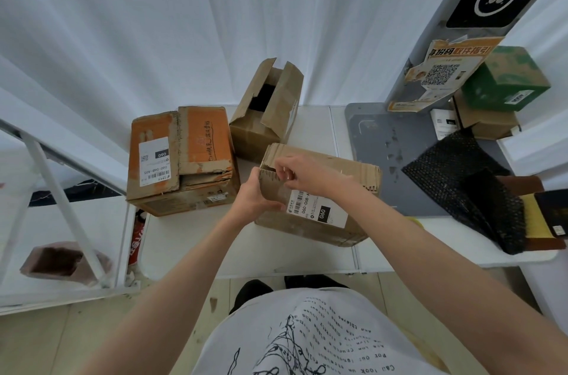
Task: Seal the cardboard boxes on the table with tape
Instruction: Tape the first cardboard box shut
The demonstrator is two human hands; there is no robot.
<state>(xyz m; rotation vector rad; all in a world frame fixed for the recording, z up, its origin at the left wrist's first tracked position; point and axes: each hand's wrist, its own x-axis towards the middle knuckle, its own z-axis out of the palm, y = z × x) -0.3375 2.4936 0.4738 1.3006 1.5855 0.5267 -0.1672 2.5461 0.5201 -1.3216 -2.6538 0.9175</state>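
We find three cardboard boxes on the white table [190, 239]. The nearest box [335, 215] lies at the table's middle, its long axis running from near-left to far-right, and its white shipping label [316, 208] faces up toward us. Our left hand [256, 198] grips the box's left end, fingers curled around the near corner beside the label. Our right hand [302, 171] rests on the top left edge, fingertips drawn together in a pinch at the flap; whether they hold tape we cannot tell. The orange box [181, 156] sits to the left, flaps folded down, long axis running away from us, its label up. The open box [266, 110] stands behind, between the other two, its flaps raised and the opening pointing up and away. A black mesh bag [461, 178] lies on the grey mat [378, 141] at right.
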